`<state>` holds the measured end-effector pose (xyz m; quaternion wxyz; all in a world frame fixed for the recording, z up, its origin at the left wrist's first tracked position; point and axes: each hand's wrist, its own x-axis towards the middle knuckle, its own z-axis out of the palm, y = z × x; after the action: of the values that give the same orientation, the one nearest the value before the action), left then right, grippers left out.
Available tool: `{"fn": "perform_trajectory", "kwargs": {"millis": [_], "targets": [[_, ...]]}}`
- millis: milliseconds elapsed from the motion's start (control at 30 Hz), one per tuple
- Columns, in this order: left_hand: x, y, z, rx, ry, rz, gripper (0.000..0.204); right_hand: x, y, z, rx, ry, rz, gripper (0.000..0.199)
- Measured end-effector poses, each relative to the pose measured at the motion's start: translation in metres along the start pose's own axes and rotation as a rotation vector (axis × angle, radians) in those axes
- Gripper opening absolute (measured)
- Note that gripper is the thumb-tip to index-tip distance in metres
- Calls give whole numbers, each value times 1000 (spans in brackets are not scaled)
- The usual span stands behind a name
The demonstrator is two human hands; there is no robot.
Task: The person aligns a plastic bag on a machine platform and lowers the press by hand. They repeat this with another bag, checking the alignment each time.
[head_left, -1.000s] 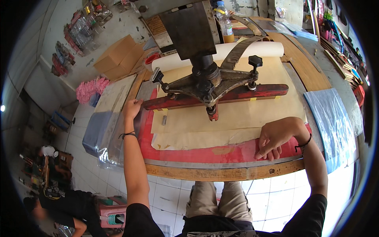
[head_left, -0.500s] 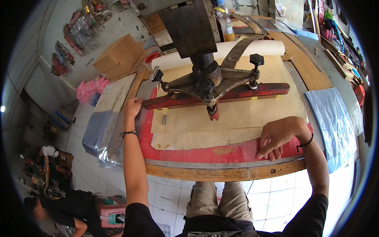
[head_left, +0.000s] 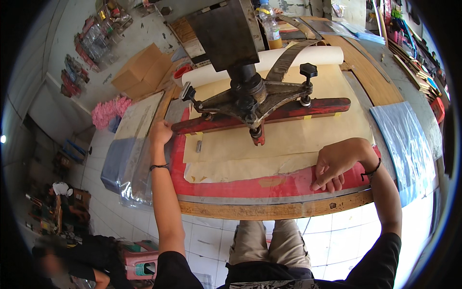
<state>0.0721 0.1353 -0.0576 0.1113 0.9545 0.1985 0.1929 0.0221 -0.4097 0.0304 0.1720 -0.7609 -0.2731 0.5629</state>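
Observation:
My left hand [head_left: 161, 132] is closed beside the left end of a long red-stained bar [head_left: 288, 112]; whatever its fingers hold is hidden. Over the red area at the front right, my right hand [head_left: 337, 164] is bent down with its fingers curled together. It seems to pinch a clear plastic sheet [head_left: 304, 185], whose faint edge shows by the fingertips. The bar hangs under a dark metal press head [head_left: 252, 98] with black knobs. Below lies cream paper [head_left: 269, 154] on a red sheet [head_left: 231, 188]. A small metal piece [head_left: 198, 146] rests on the paper.
Blue plastic sheets [head_left: 404, 139] lie on the right, and stacked clear plastic [head_left: 118, 164] on the left. Behind the press are a white roll [head_left: 317, 57], a bottle [head_left: 272, 29] and a cardboard box [head_left: 142, 72]. A wooden edge [head_left: 269, 211] borders the front. Other people sit at lower left.
The view has shifted slightly. My right hand is a little higher, its fingers still curled. My left hand stays by the bar's end.

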Motion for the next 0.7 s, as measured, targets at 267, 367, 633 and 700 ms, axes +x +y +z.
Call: {"fn": "perform_trajectory", "kwargs": {"millis": [267,367,633,700], "targets": [[-17,16,-9,138,-142,63,26,1,1,2,-16,18,-15,49],[-27,19,17,220,99,26,33,-2,2,3,-14,21,3,48],[-11,-6,35,287,247,147,50,-2,-9,3,-26,41,23,44],[1,26,18,259,-193,49,58,0,-1,2,21,71,66,39]]}}
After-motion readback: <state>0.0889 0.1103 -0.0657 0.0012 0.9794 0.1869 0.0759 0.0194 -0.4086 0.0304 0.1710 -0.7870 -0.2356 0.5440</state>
